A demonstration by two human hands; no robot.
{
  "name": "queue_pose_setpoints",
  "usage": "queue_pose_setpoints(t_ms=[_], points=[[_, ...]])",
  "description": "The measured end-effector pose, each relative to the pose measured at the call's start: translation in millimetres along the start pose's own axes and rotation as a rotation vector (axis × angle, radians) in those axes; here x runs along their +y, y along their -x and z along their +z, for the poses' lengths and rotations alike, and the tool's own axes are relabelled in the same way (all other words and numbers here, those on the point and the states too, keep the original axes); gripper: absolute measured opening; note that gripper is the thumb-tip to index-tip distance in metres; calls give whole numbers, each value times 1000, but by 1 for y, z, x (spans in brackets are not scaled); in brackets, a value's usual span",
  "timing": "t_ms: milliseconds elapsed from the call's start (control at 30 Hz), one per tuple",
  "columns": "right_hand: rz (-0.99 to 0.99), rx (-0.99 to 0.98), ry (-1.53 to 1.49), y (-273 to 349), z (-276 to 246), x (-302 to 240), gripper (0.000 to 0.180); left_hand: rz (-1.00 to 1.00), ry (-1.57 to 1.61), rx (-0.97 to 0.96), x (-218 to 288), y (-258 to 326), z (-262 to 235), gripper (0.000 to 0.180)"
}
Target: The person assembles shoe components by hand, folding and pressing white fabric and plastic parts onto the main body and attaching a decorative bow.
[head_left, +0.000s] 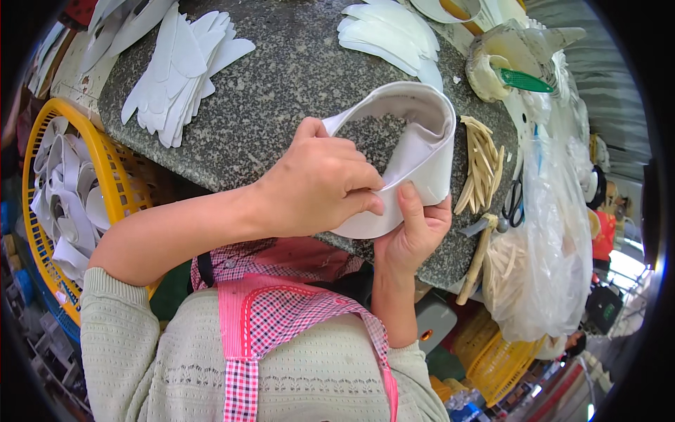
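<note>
Over the front of the stone slab, both my hands hold a white shoe upper (pixel 430 156), bent round into an open loop. My left hand (pixel 327 179) is closed, with finger and thumb pinching the near edge of the upper. On the loop's lower right side, my right hand (pixel 416 228) grips the material, thumb on top and fingers mostly hidden beneath. A small mark shows on the lining inside the loop.
White cut pieces (pixel 184 74) lie fanned at the far left, with another white stack (pixel 390 35) at the back. Beige strips (pixel 480 165), a hammer (pixel 478 257), scissors (pixel 515 200), a crusted pot (pixel 485 74) with a green-handled tool and a plastic bag (pixel 552 246) are right. A yellow basket (pixel 105 162) holds white uppers.
</note>
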State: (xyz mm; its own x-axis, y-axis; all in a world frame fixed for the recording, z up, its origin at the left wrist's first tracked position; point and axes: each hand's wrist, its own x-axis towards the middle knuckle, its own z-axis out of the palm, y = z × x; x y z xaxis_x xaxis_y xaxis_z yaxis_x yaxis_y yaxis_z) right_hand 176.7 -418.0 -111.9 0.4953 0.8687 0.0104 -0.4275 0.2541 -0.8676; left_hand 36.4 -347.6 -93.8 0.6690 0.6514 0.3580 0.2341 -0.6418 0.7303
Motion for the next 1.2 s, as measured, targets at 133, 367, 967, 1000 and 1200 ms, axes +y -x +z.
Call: queue_pose_setpoints(t_ms=[133,367,967,1000,1200], points=[[-208,-36,375,-2,-11,-4,40,-80,59,-253,4,-9,-11,12],[345,-178,-263,-8,-17,-18,52,-34,-111,-603,-2,-21,-20,13],[317,-219,-283,2,-3,-20,59,-708,620,-240,12,-41,-18,33],[298,-209,-245,5,-4,-23,61,-752,623,-360,21,-46,-25,21],[449,-174,-484,3,2,-28,64,-504,806,-167,22,-37,-16,16]])
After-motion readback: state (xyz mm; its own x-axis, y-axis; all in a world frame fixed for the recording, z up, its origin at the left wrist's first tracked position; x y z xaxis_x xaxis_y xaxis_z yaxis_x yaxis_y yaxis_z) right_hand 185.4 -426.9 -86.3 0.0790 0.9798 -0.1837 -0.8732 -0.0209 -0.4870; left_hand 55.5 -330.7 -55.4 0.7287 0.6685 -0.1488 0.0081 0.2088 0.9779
